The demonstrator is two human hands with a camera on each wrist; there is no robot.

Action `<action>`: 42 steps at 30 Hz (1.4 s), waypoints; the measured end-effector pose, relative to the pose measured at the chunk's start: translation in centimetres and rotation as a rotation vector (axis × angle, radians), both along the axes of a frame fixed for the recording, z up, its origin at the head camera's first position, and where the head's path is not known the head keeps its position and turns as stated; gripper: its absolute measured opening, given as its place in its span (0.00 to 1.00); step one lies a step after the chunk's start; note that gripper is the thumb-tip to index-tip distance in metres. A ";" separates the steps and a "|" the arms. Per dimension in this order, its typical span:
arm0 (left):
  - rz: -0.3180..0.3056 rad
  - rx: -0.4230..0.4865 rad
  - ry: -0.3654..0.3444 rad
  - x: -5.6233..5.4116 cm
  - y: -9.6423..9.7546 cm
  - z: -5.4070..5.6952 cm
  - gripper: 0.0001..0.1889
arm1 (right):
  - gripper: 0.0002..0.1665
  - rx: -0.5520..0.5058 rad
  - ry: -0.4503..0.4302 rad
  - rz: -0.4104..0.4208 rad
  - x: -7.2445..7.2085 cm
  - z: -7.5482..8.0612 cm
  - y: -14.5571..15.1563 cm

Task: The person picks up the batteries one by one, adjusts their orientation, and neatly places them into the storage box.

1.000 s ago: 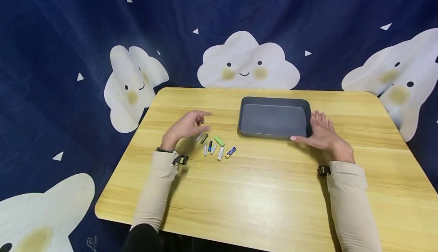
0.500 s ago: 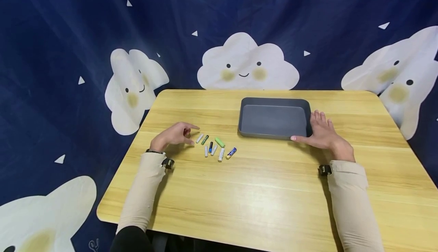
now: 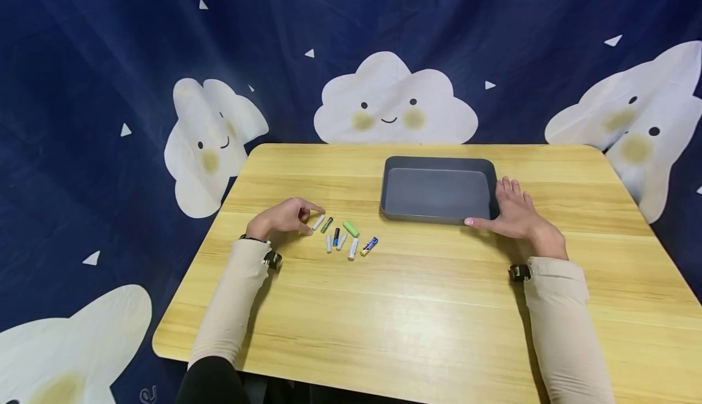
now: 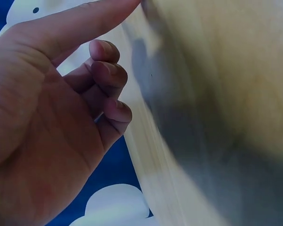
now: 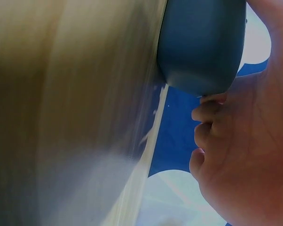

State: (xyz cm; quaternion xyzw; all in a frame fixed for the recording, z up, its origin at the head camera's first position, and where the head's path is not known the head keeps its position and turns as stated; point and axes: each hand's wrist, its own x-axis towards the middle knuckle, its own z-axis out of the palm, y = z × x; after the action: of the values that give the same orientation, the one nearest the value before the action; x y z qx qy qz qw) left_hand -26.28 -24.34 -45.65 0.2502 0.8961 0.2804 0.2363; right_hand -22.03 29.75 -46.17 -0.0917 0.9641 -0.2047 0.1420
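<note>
My left hand (image 3: 282, 216) reaches in from the left, thumb and index fingertip at the two ends of a small white battery (image 3: 319, 222); whether they touch it I cannot tell. In the left wrist view the other fingers are bent toward the palm, and the battery is out of sight. Just right lie a dark green battery (image 3: 326, 225), a thicker bright green one (image 3: 351, 228) and a blue-and-gold one (image 3: 370, 246). My right hand (image 3: 514, 212) rests at the near right corner of a dark grey tray (image 3: 439, 218), fingers straight along its side, thumb along the front wall.
Between those lie a black-and-blue battery (image 3: 336, 236), a larger white battery (image 3: 353, 248) and other pale ones, all on the wooden table (image 3: 384, 318). A dark blue curtain (image 3: 263, 20) printed with clouds hangs behind the table's far edge.
My left hand first drew back left and toward me from above the batteries, then came slightly right to the white battery. The right hand and tray have stayed put.
</note>
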 end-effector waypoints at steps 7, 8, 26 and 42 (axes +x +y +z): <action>0.013 0.002 -0.028 -0.3 0.2 0.0 0.28 | 0.81 -0.012 0.011 -0.001 0.0 -0.1 0.0; 0.018 0.006 -0.030 -0.3 0.2 0.0 0.27 | 0.81 -0.013 0.012 -0.002 0.0 -0.1 0.0; 0.108 0.054 0.064 -0.1 -0.2 -1.1 0.24 | 0.82 -0.024 0.004 -0.009 0.1 -0.1 0.2; 0.176 0.243 0.205 -0.8 3.0 0.2 0.25 | 0.82 -0.002 0.019 -0.008 0.2 0.1 0.0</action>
State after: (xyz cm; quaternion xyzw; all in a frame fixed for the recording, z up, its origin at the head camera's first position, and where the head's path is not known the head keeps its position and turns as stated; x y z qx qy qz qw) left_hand -27.13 -21.35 -45.42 0.2249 0.8934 0.3792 0.0864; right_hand -21.83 29.70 -46.02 -0.0899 0.9655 -0.2055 0.1320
